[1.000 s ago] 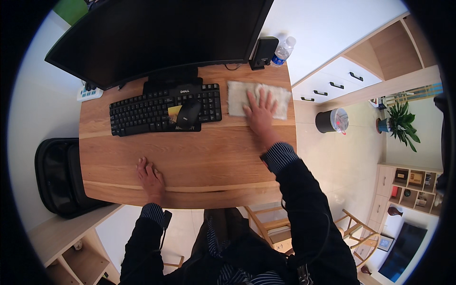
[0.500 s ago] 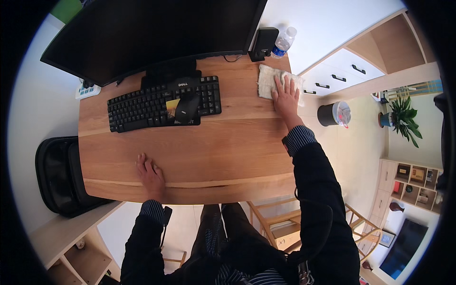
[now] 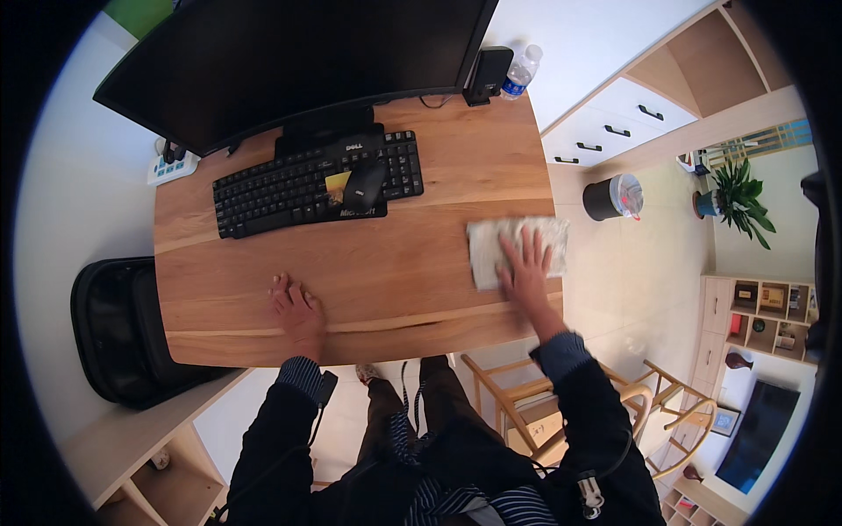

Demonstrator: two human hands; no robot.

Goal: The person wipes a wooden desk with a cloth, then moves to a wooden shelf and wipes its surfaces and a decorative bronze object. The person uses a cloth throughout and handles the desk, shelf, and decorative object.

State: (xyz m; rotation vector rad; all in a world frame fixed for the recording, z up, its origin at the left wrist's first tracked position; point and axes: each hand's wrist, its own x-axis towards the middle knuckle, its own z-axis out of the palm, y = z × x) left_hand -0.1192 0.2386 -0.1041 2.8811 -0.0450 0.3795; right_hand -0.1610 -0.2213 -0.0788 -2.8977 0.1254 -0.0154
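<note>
Cloth (image 3: pixel 513 248) lies flat on the desk (image 3: pixel 395 263), at its right edge and well to the right of the keyboard (image 3: pixel 316 184), with one side hanging just over the rim. My right hand (image 3: pixel 526 279) presses down on it, fingers spread wide, palm on the near half of the cloth; I judge that spread grip keeps the thin fabric from bunching under pressure. The cloth looks pale, soft and slightly crumpled, roughly rectangular.

My left hand (image 3: pixel 298 309) rests flat on the desk's near edge, below and slightly left of the keyboard, fingers loosely together, holding nothing. It reads to me as a brace, taking my weight while the other arm reaches across.

The desk is warm, smooth wood with long grain lines and a darker seam running along the near side. The keyboard is black plastic, set at a slight angle under the monitor (image 3: pixel 298 66), a wide dark slab on a black stand. A black mouse (image 3: pixel 364 182) sits on top of the keyboard's right part, with a small yellow note (image 3: pixel 337 182) touching it on the left; I take it both were parked there to free the wood.

Beyond the keyboard to the right, at the desk's far corner, stand a black speaker (image 3: pixel 488 73) and a clear plastic bottle (image 3: pixel 521 72). Off the desk to the right, a dark round bin (image 3: pixel 612 196) stands on the floor.
</note>
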